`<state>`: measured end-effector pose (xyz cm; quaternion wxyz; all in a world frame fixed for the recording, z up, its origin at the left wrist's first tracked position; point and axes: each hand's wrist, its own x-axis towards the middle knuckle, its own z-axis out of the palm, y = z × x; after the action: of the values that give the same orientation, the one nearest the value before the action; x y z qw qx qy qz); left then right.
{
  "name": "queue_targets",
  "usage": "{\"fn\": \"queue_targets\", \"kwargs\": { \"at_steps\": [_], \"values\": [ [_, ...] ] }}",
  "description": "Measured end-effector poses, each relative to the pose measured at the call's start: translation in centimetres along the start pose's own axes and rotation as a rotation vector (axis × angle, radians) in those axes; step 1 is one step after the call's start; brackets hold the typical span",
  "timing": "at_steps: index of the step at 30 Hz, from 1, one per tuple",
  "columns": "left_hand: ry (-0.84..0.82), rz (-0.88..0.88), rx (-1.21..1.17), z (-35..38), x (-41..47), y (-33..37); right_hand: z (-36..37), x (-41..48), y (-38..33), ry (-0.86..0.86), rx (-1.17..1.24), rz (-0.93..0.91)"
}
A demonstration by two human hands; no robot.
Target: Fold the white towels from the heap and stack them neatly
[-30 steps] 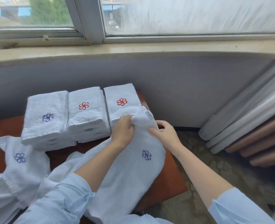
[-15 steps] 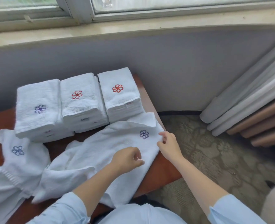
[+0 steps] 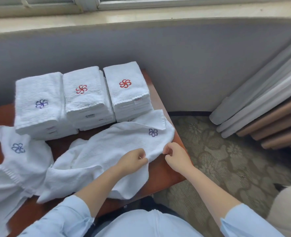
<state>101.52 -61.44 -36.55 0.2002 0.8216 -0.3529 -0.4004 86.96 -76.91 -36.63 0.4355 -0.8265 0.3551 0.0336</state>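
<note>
Three stacks (image 3: 83, 96) at 11 o'clock; left hand (image 3: 132, 161) and right hand (image 3: 177, 155) pinch the towel's (image 3: 110, 147) edge for folding; next, align corners.

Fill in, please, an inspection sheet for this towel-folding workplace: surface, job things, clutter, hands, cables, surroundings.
Surface: red-brown wooden table, largely covered by towels.
Job's things: three folded stacks side by side at the far edge; one spread towel with a purple emblem in front of them; unfolded heap at the left.
Clutter: nothing seen.
Hands: left hand and right hand both pinch the spread towel's near edge.
Cables: nothing seen.
Surroundings: grey wall, window sill, curtains at the right, patterned carpet.
</note>
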Motion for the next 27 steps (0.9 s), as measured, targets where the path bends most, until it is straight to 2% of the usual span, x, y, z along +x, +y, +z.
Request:
{"fn": "queue_targets", "kwargs": {
  "at_steps": [3, 9, 12, 15, 20, 23, 25, 27],
  "values": [
    [0.068, -0.132, -0.288, -2.2, 0.3, -0.2, 0.2, 0.3, -0.8, -0.036, 0.01, -0.032],
    [0.223, -0.292, -0.482, -4.2, 0.6, 0.1, 1.0, 0.3, -3.8, -0.205, -0.056, -0.134],
    [0.232, -0.334, -0.543, -4.6, 0.5, 0.3, 1.8, 0.2, -5.3, -0.166, -0.066, -0.165],
    [0.213, -0.311, -0.568, -4.9, 0.1, 0.5, 2.3, 0.5, -6.4, -0.052, -0.064, -0.171],
    [0.191, -0.228, -0.584, -5.2, -1.1, 1.1, 1.8, 1.0, -7.5, 0.04, -0.156, -0.165],
    [0.159, -0.203, -0.538, -4.6, -1.3, 1.2, 0.5, 1.1, -7.3, 0.105, -0.023, -0.143],
    [0.132, -0.167, -0.477, -3.9, -1.1, 1.5, -0.6, 0.8, -7.3, 0.117, 0.047, -0.181],
    [0.114, -0.13, -0.43, -3.0, -0.7, 1.9, -1.6, 0.2, -7.4, 0.126, -0.031, -0.279]
  ]
}}
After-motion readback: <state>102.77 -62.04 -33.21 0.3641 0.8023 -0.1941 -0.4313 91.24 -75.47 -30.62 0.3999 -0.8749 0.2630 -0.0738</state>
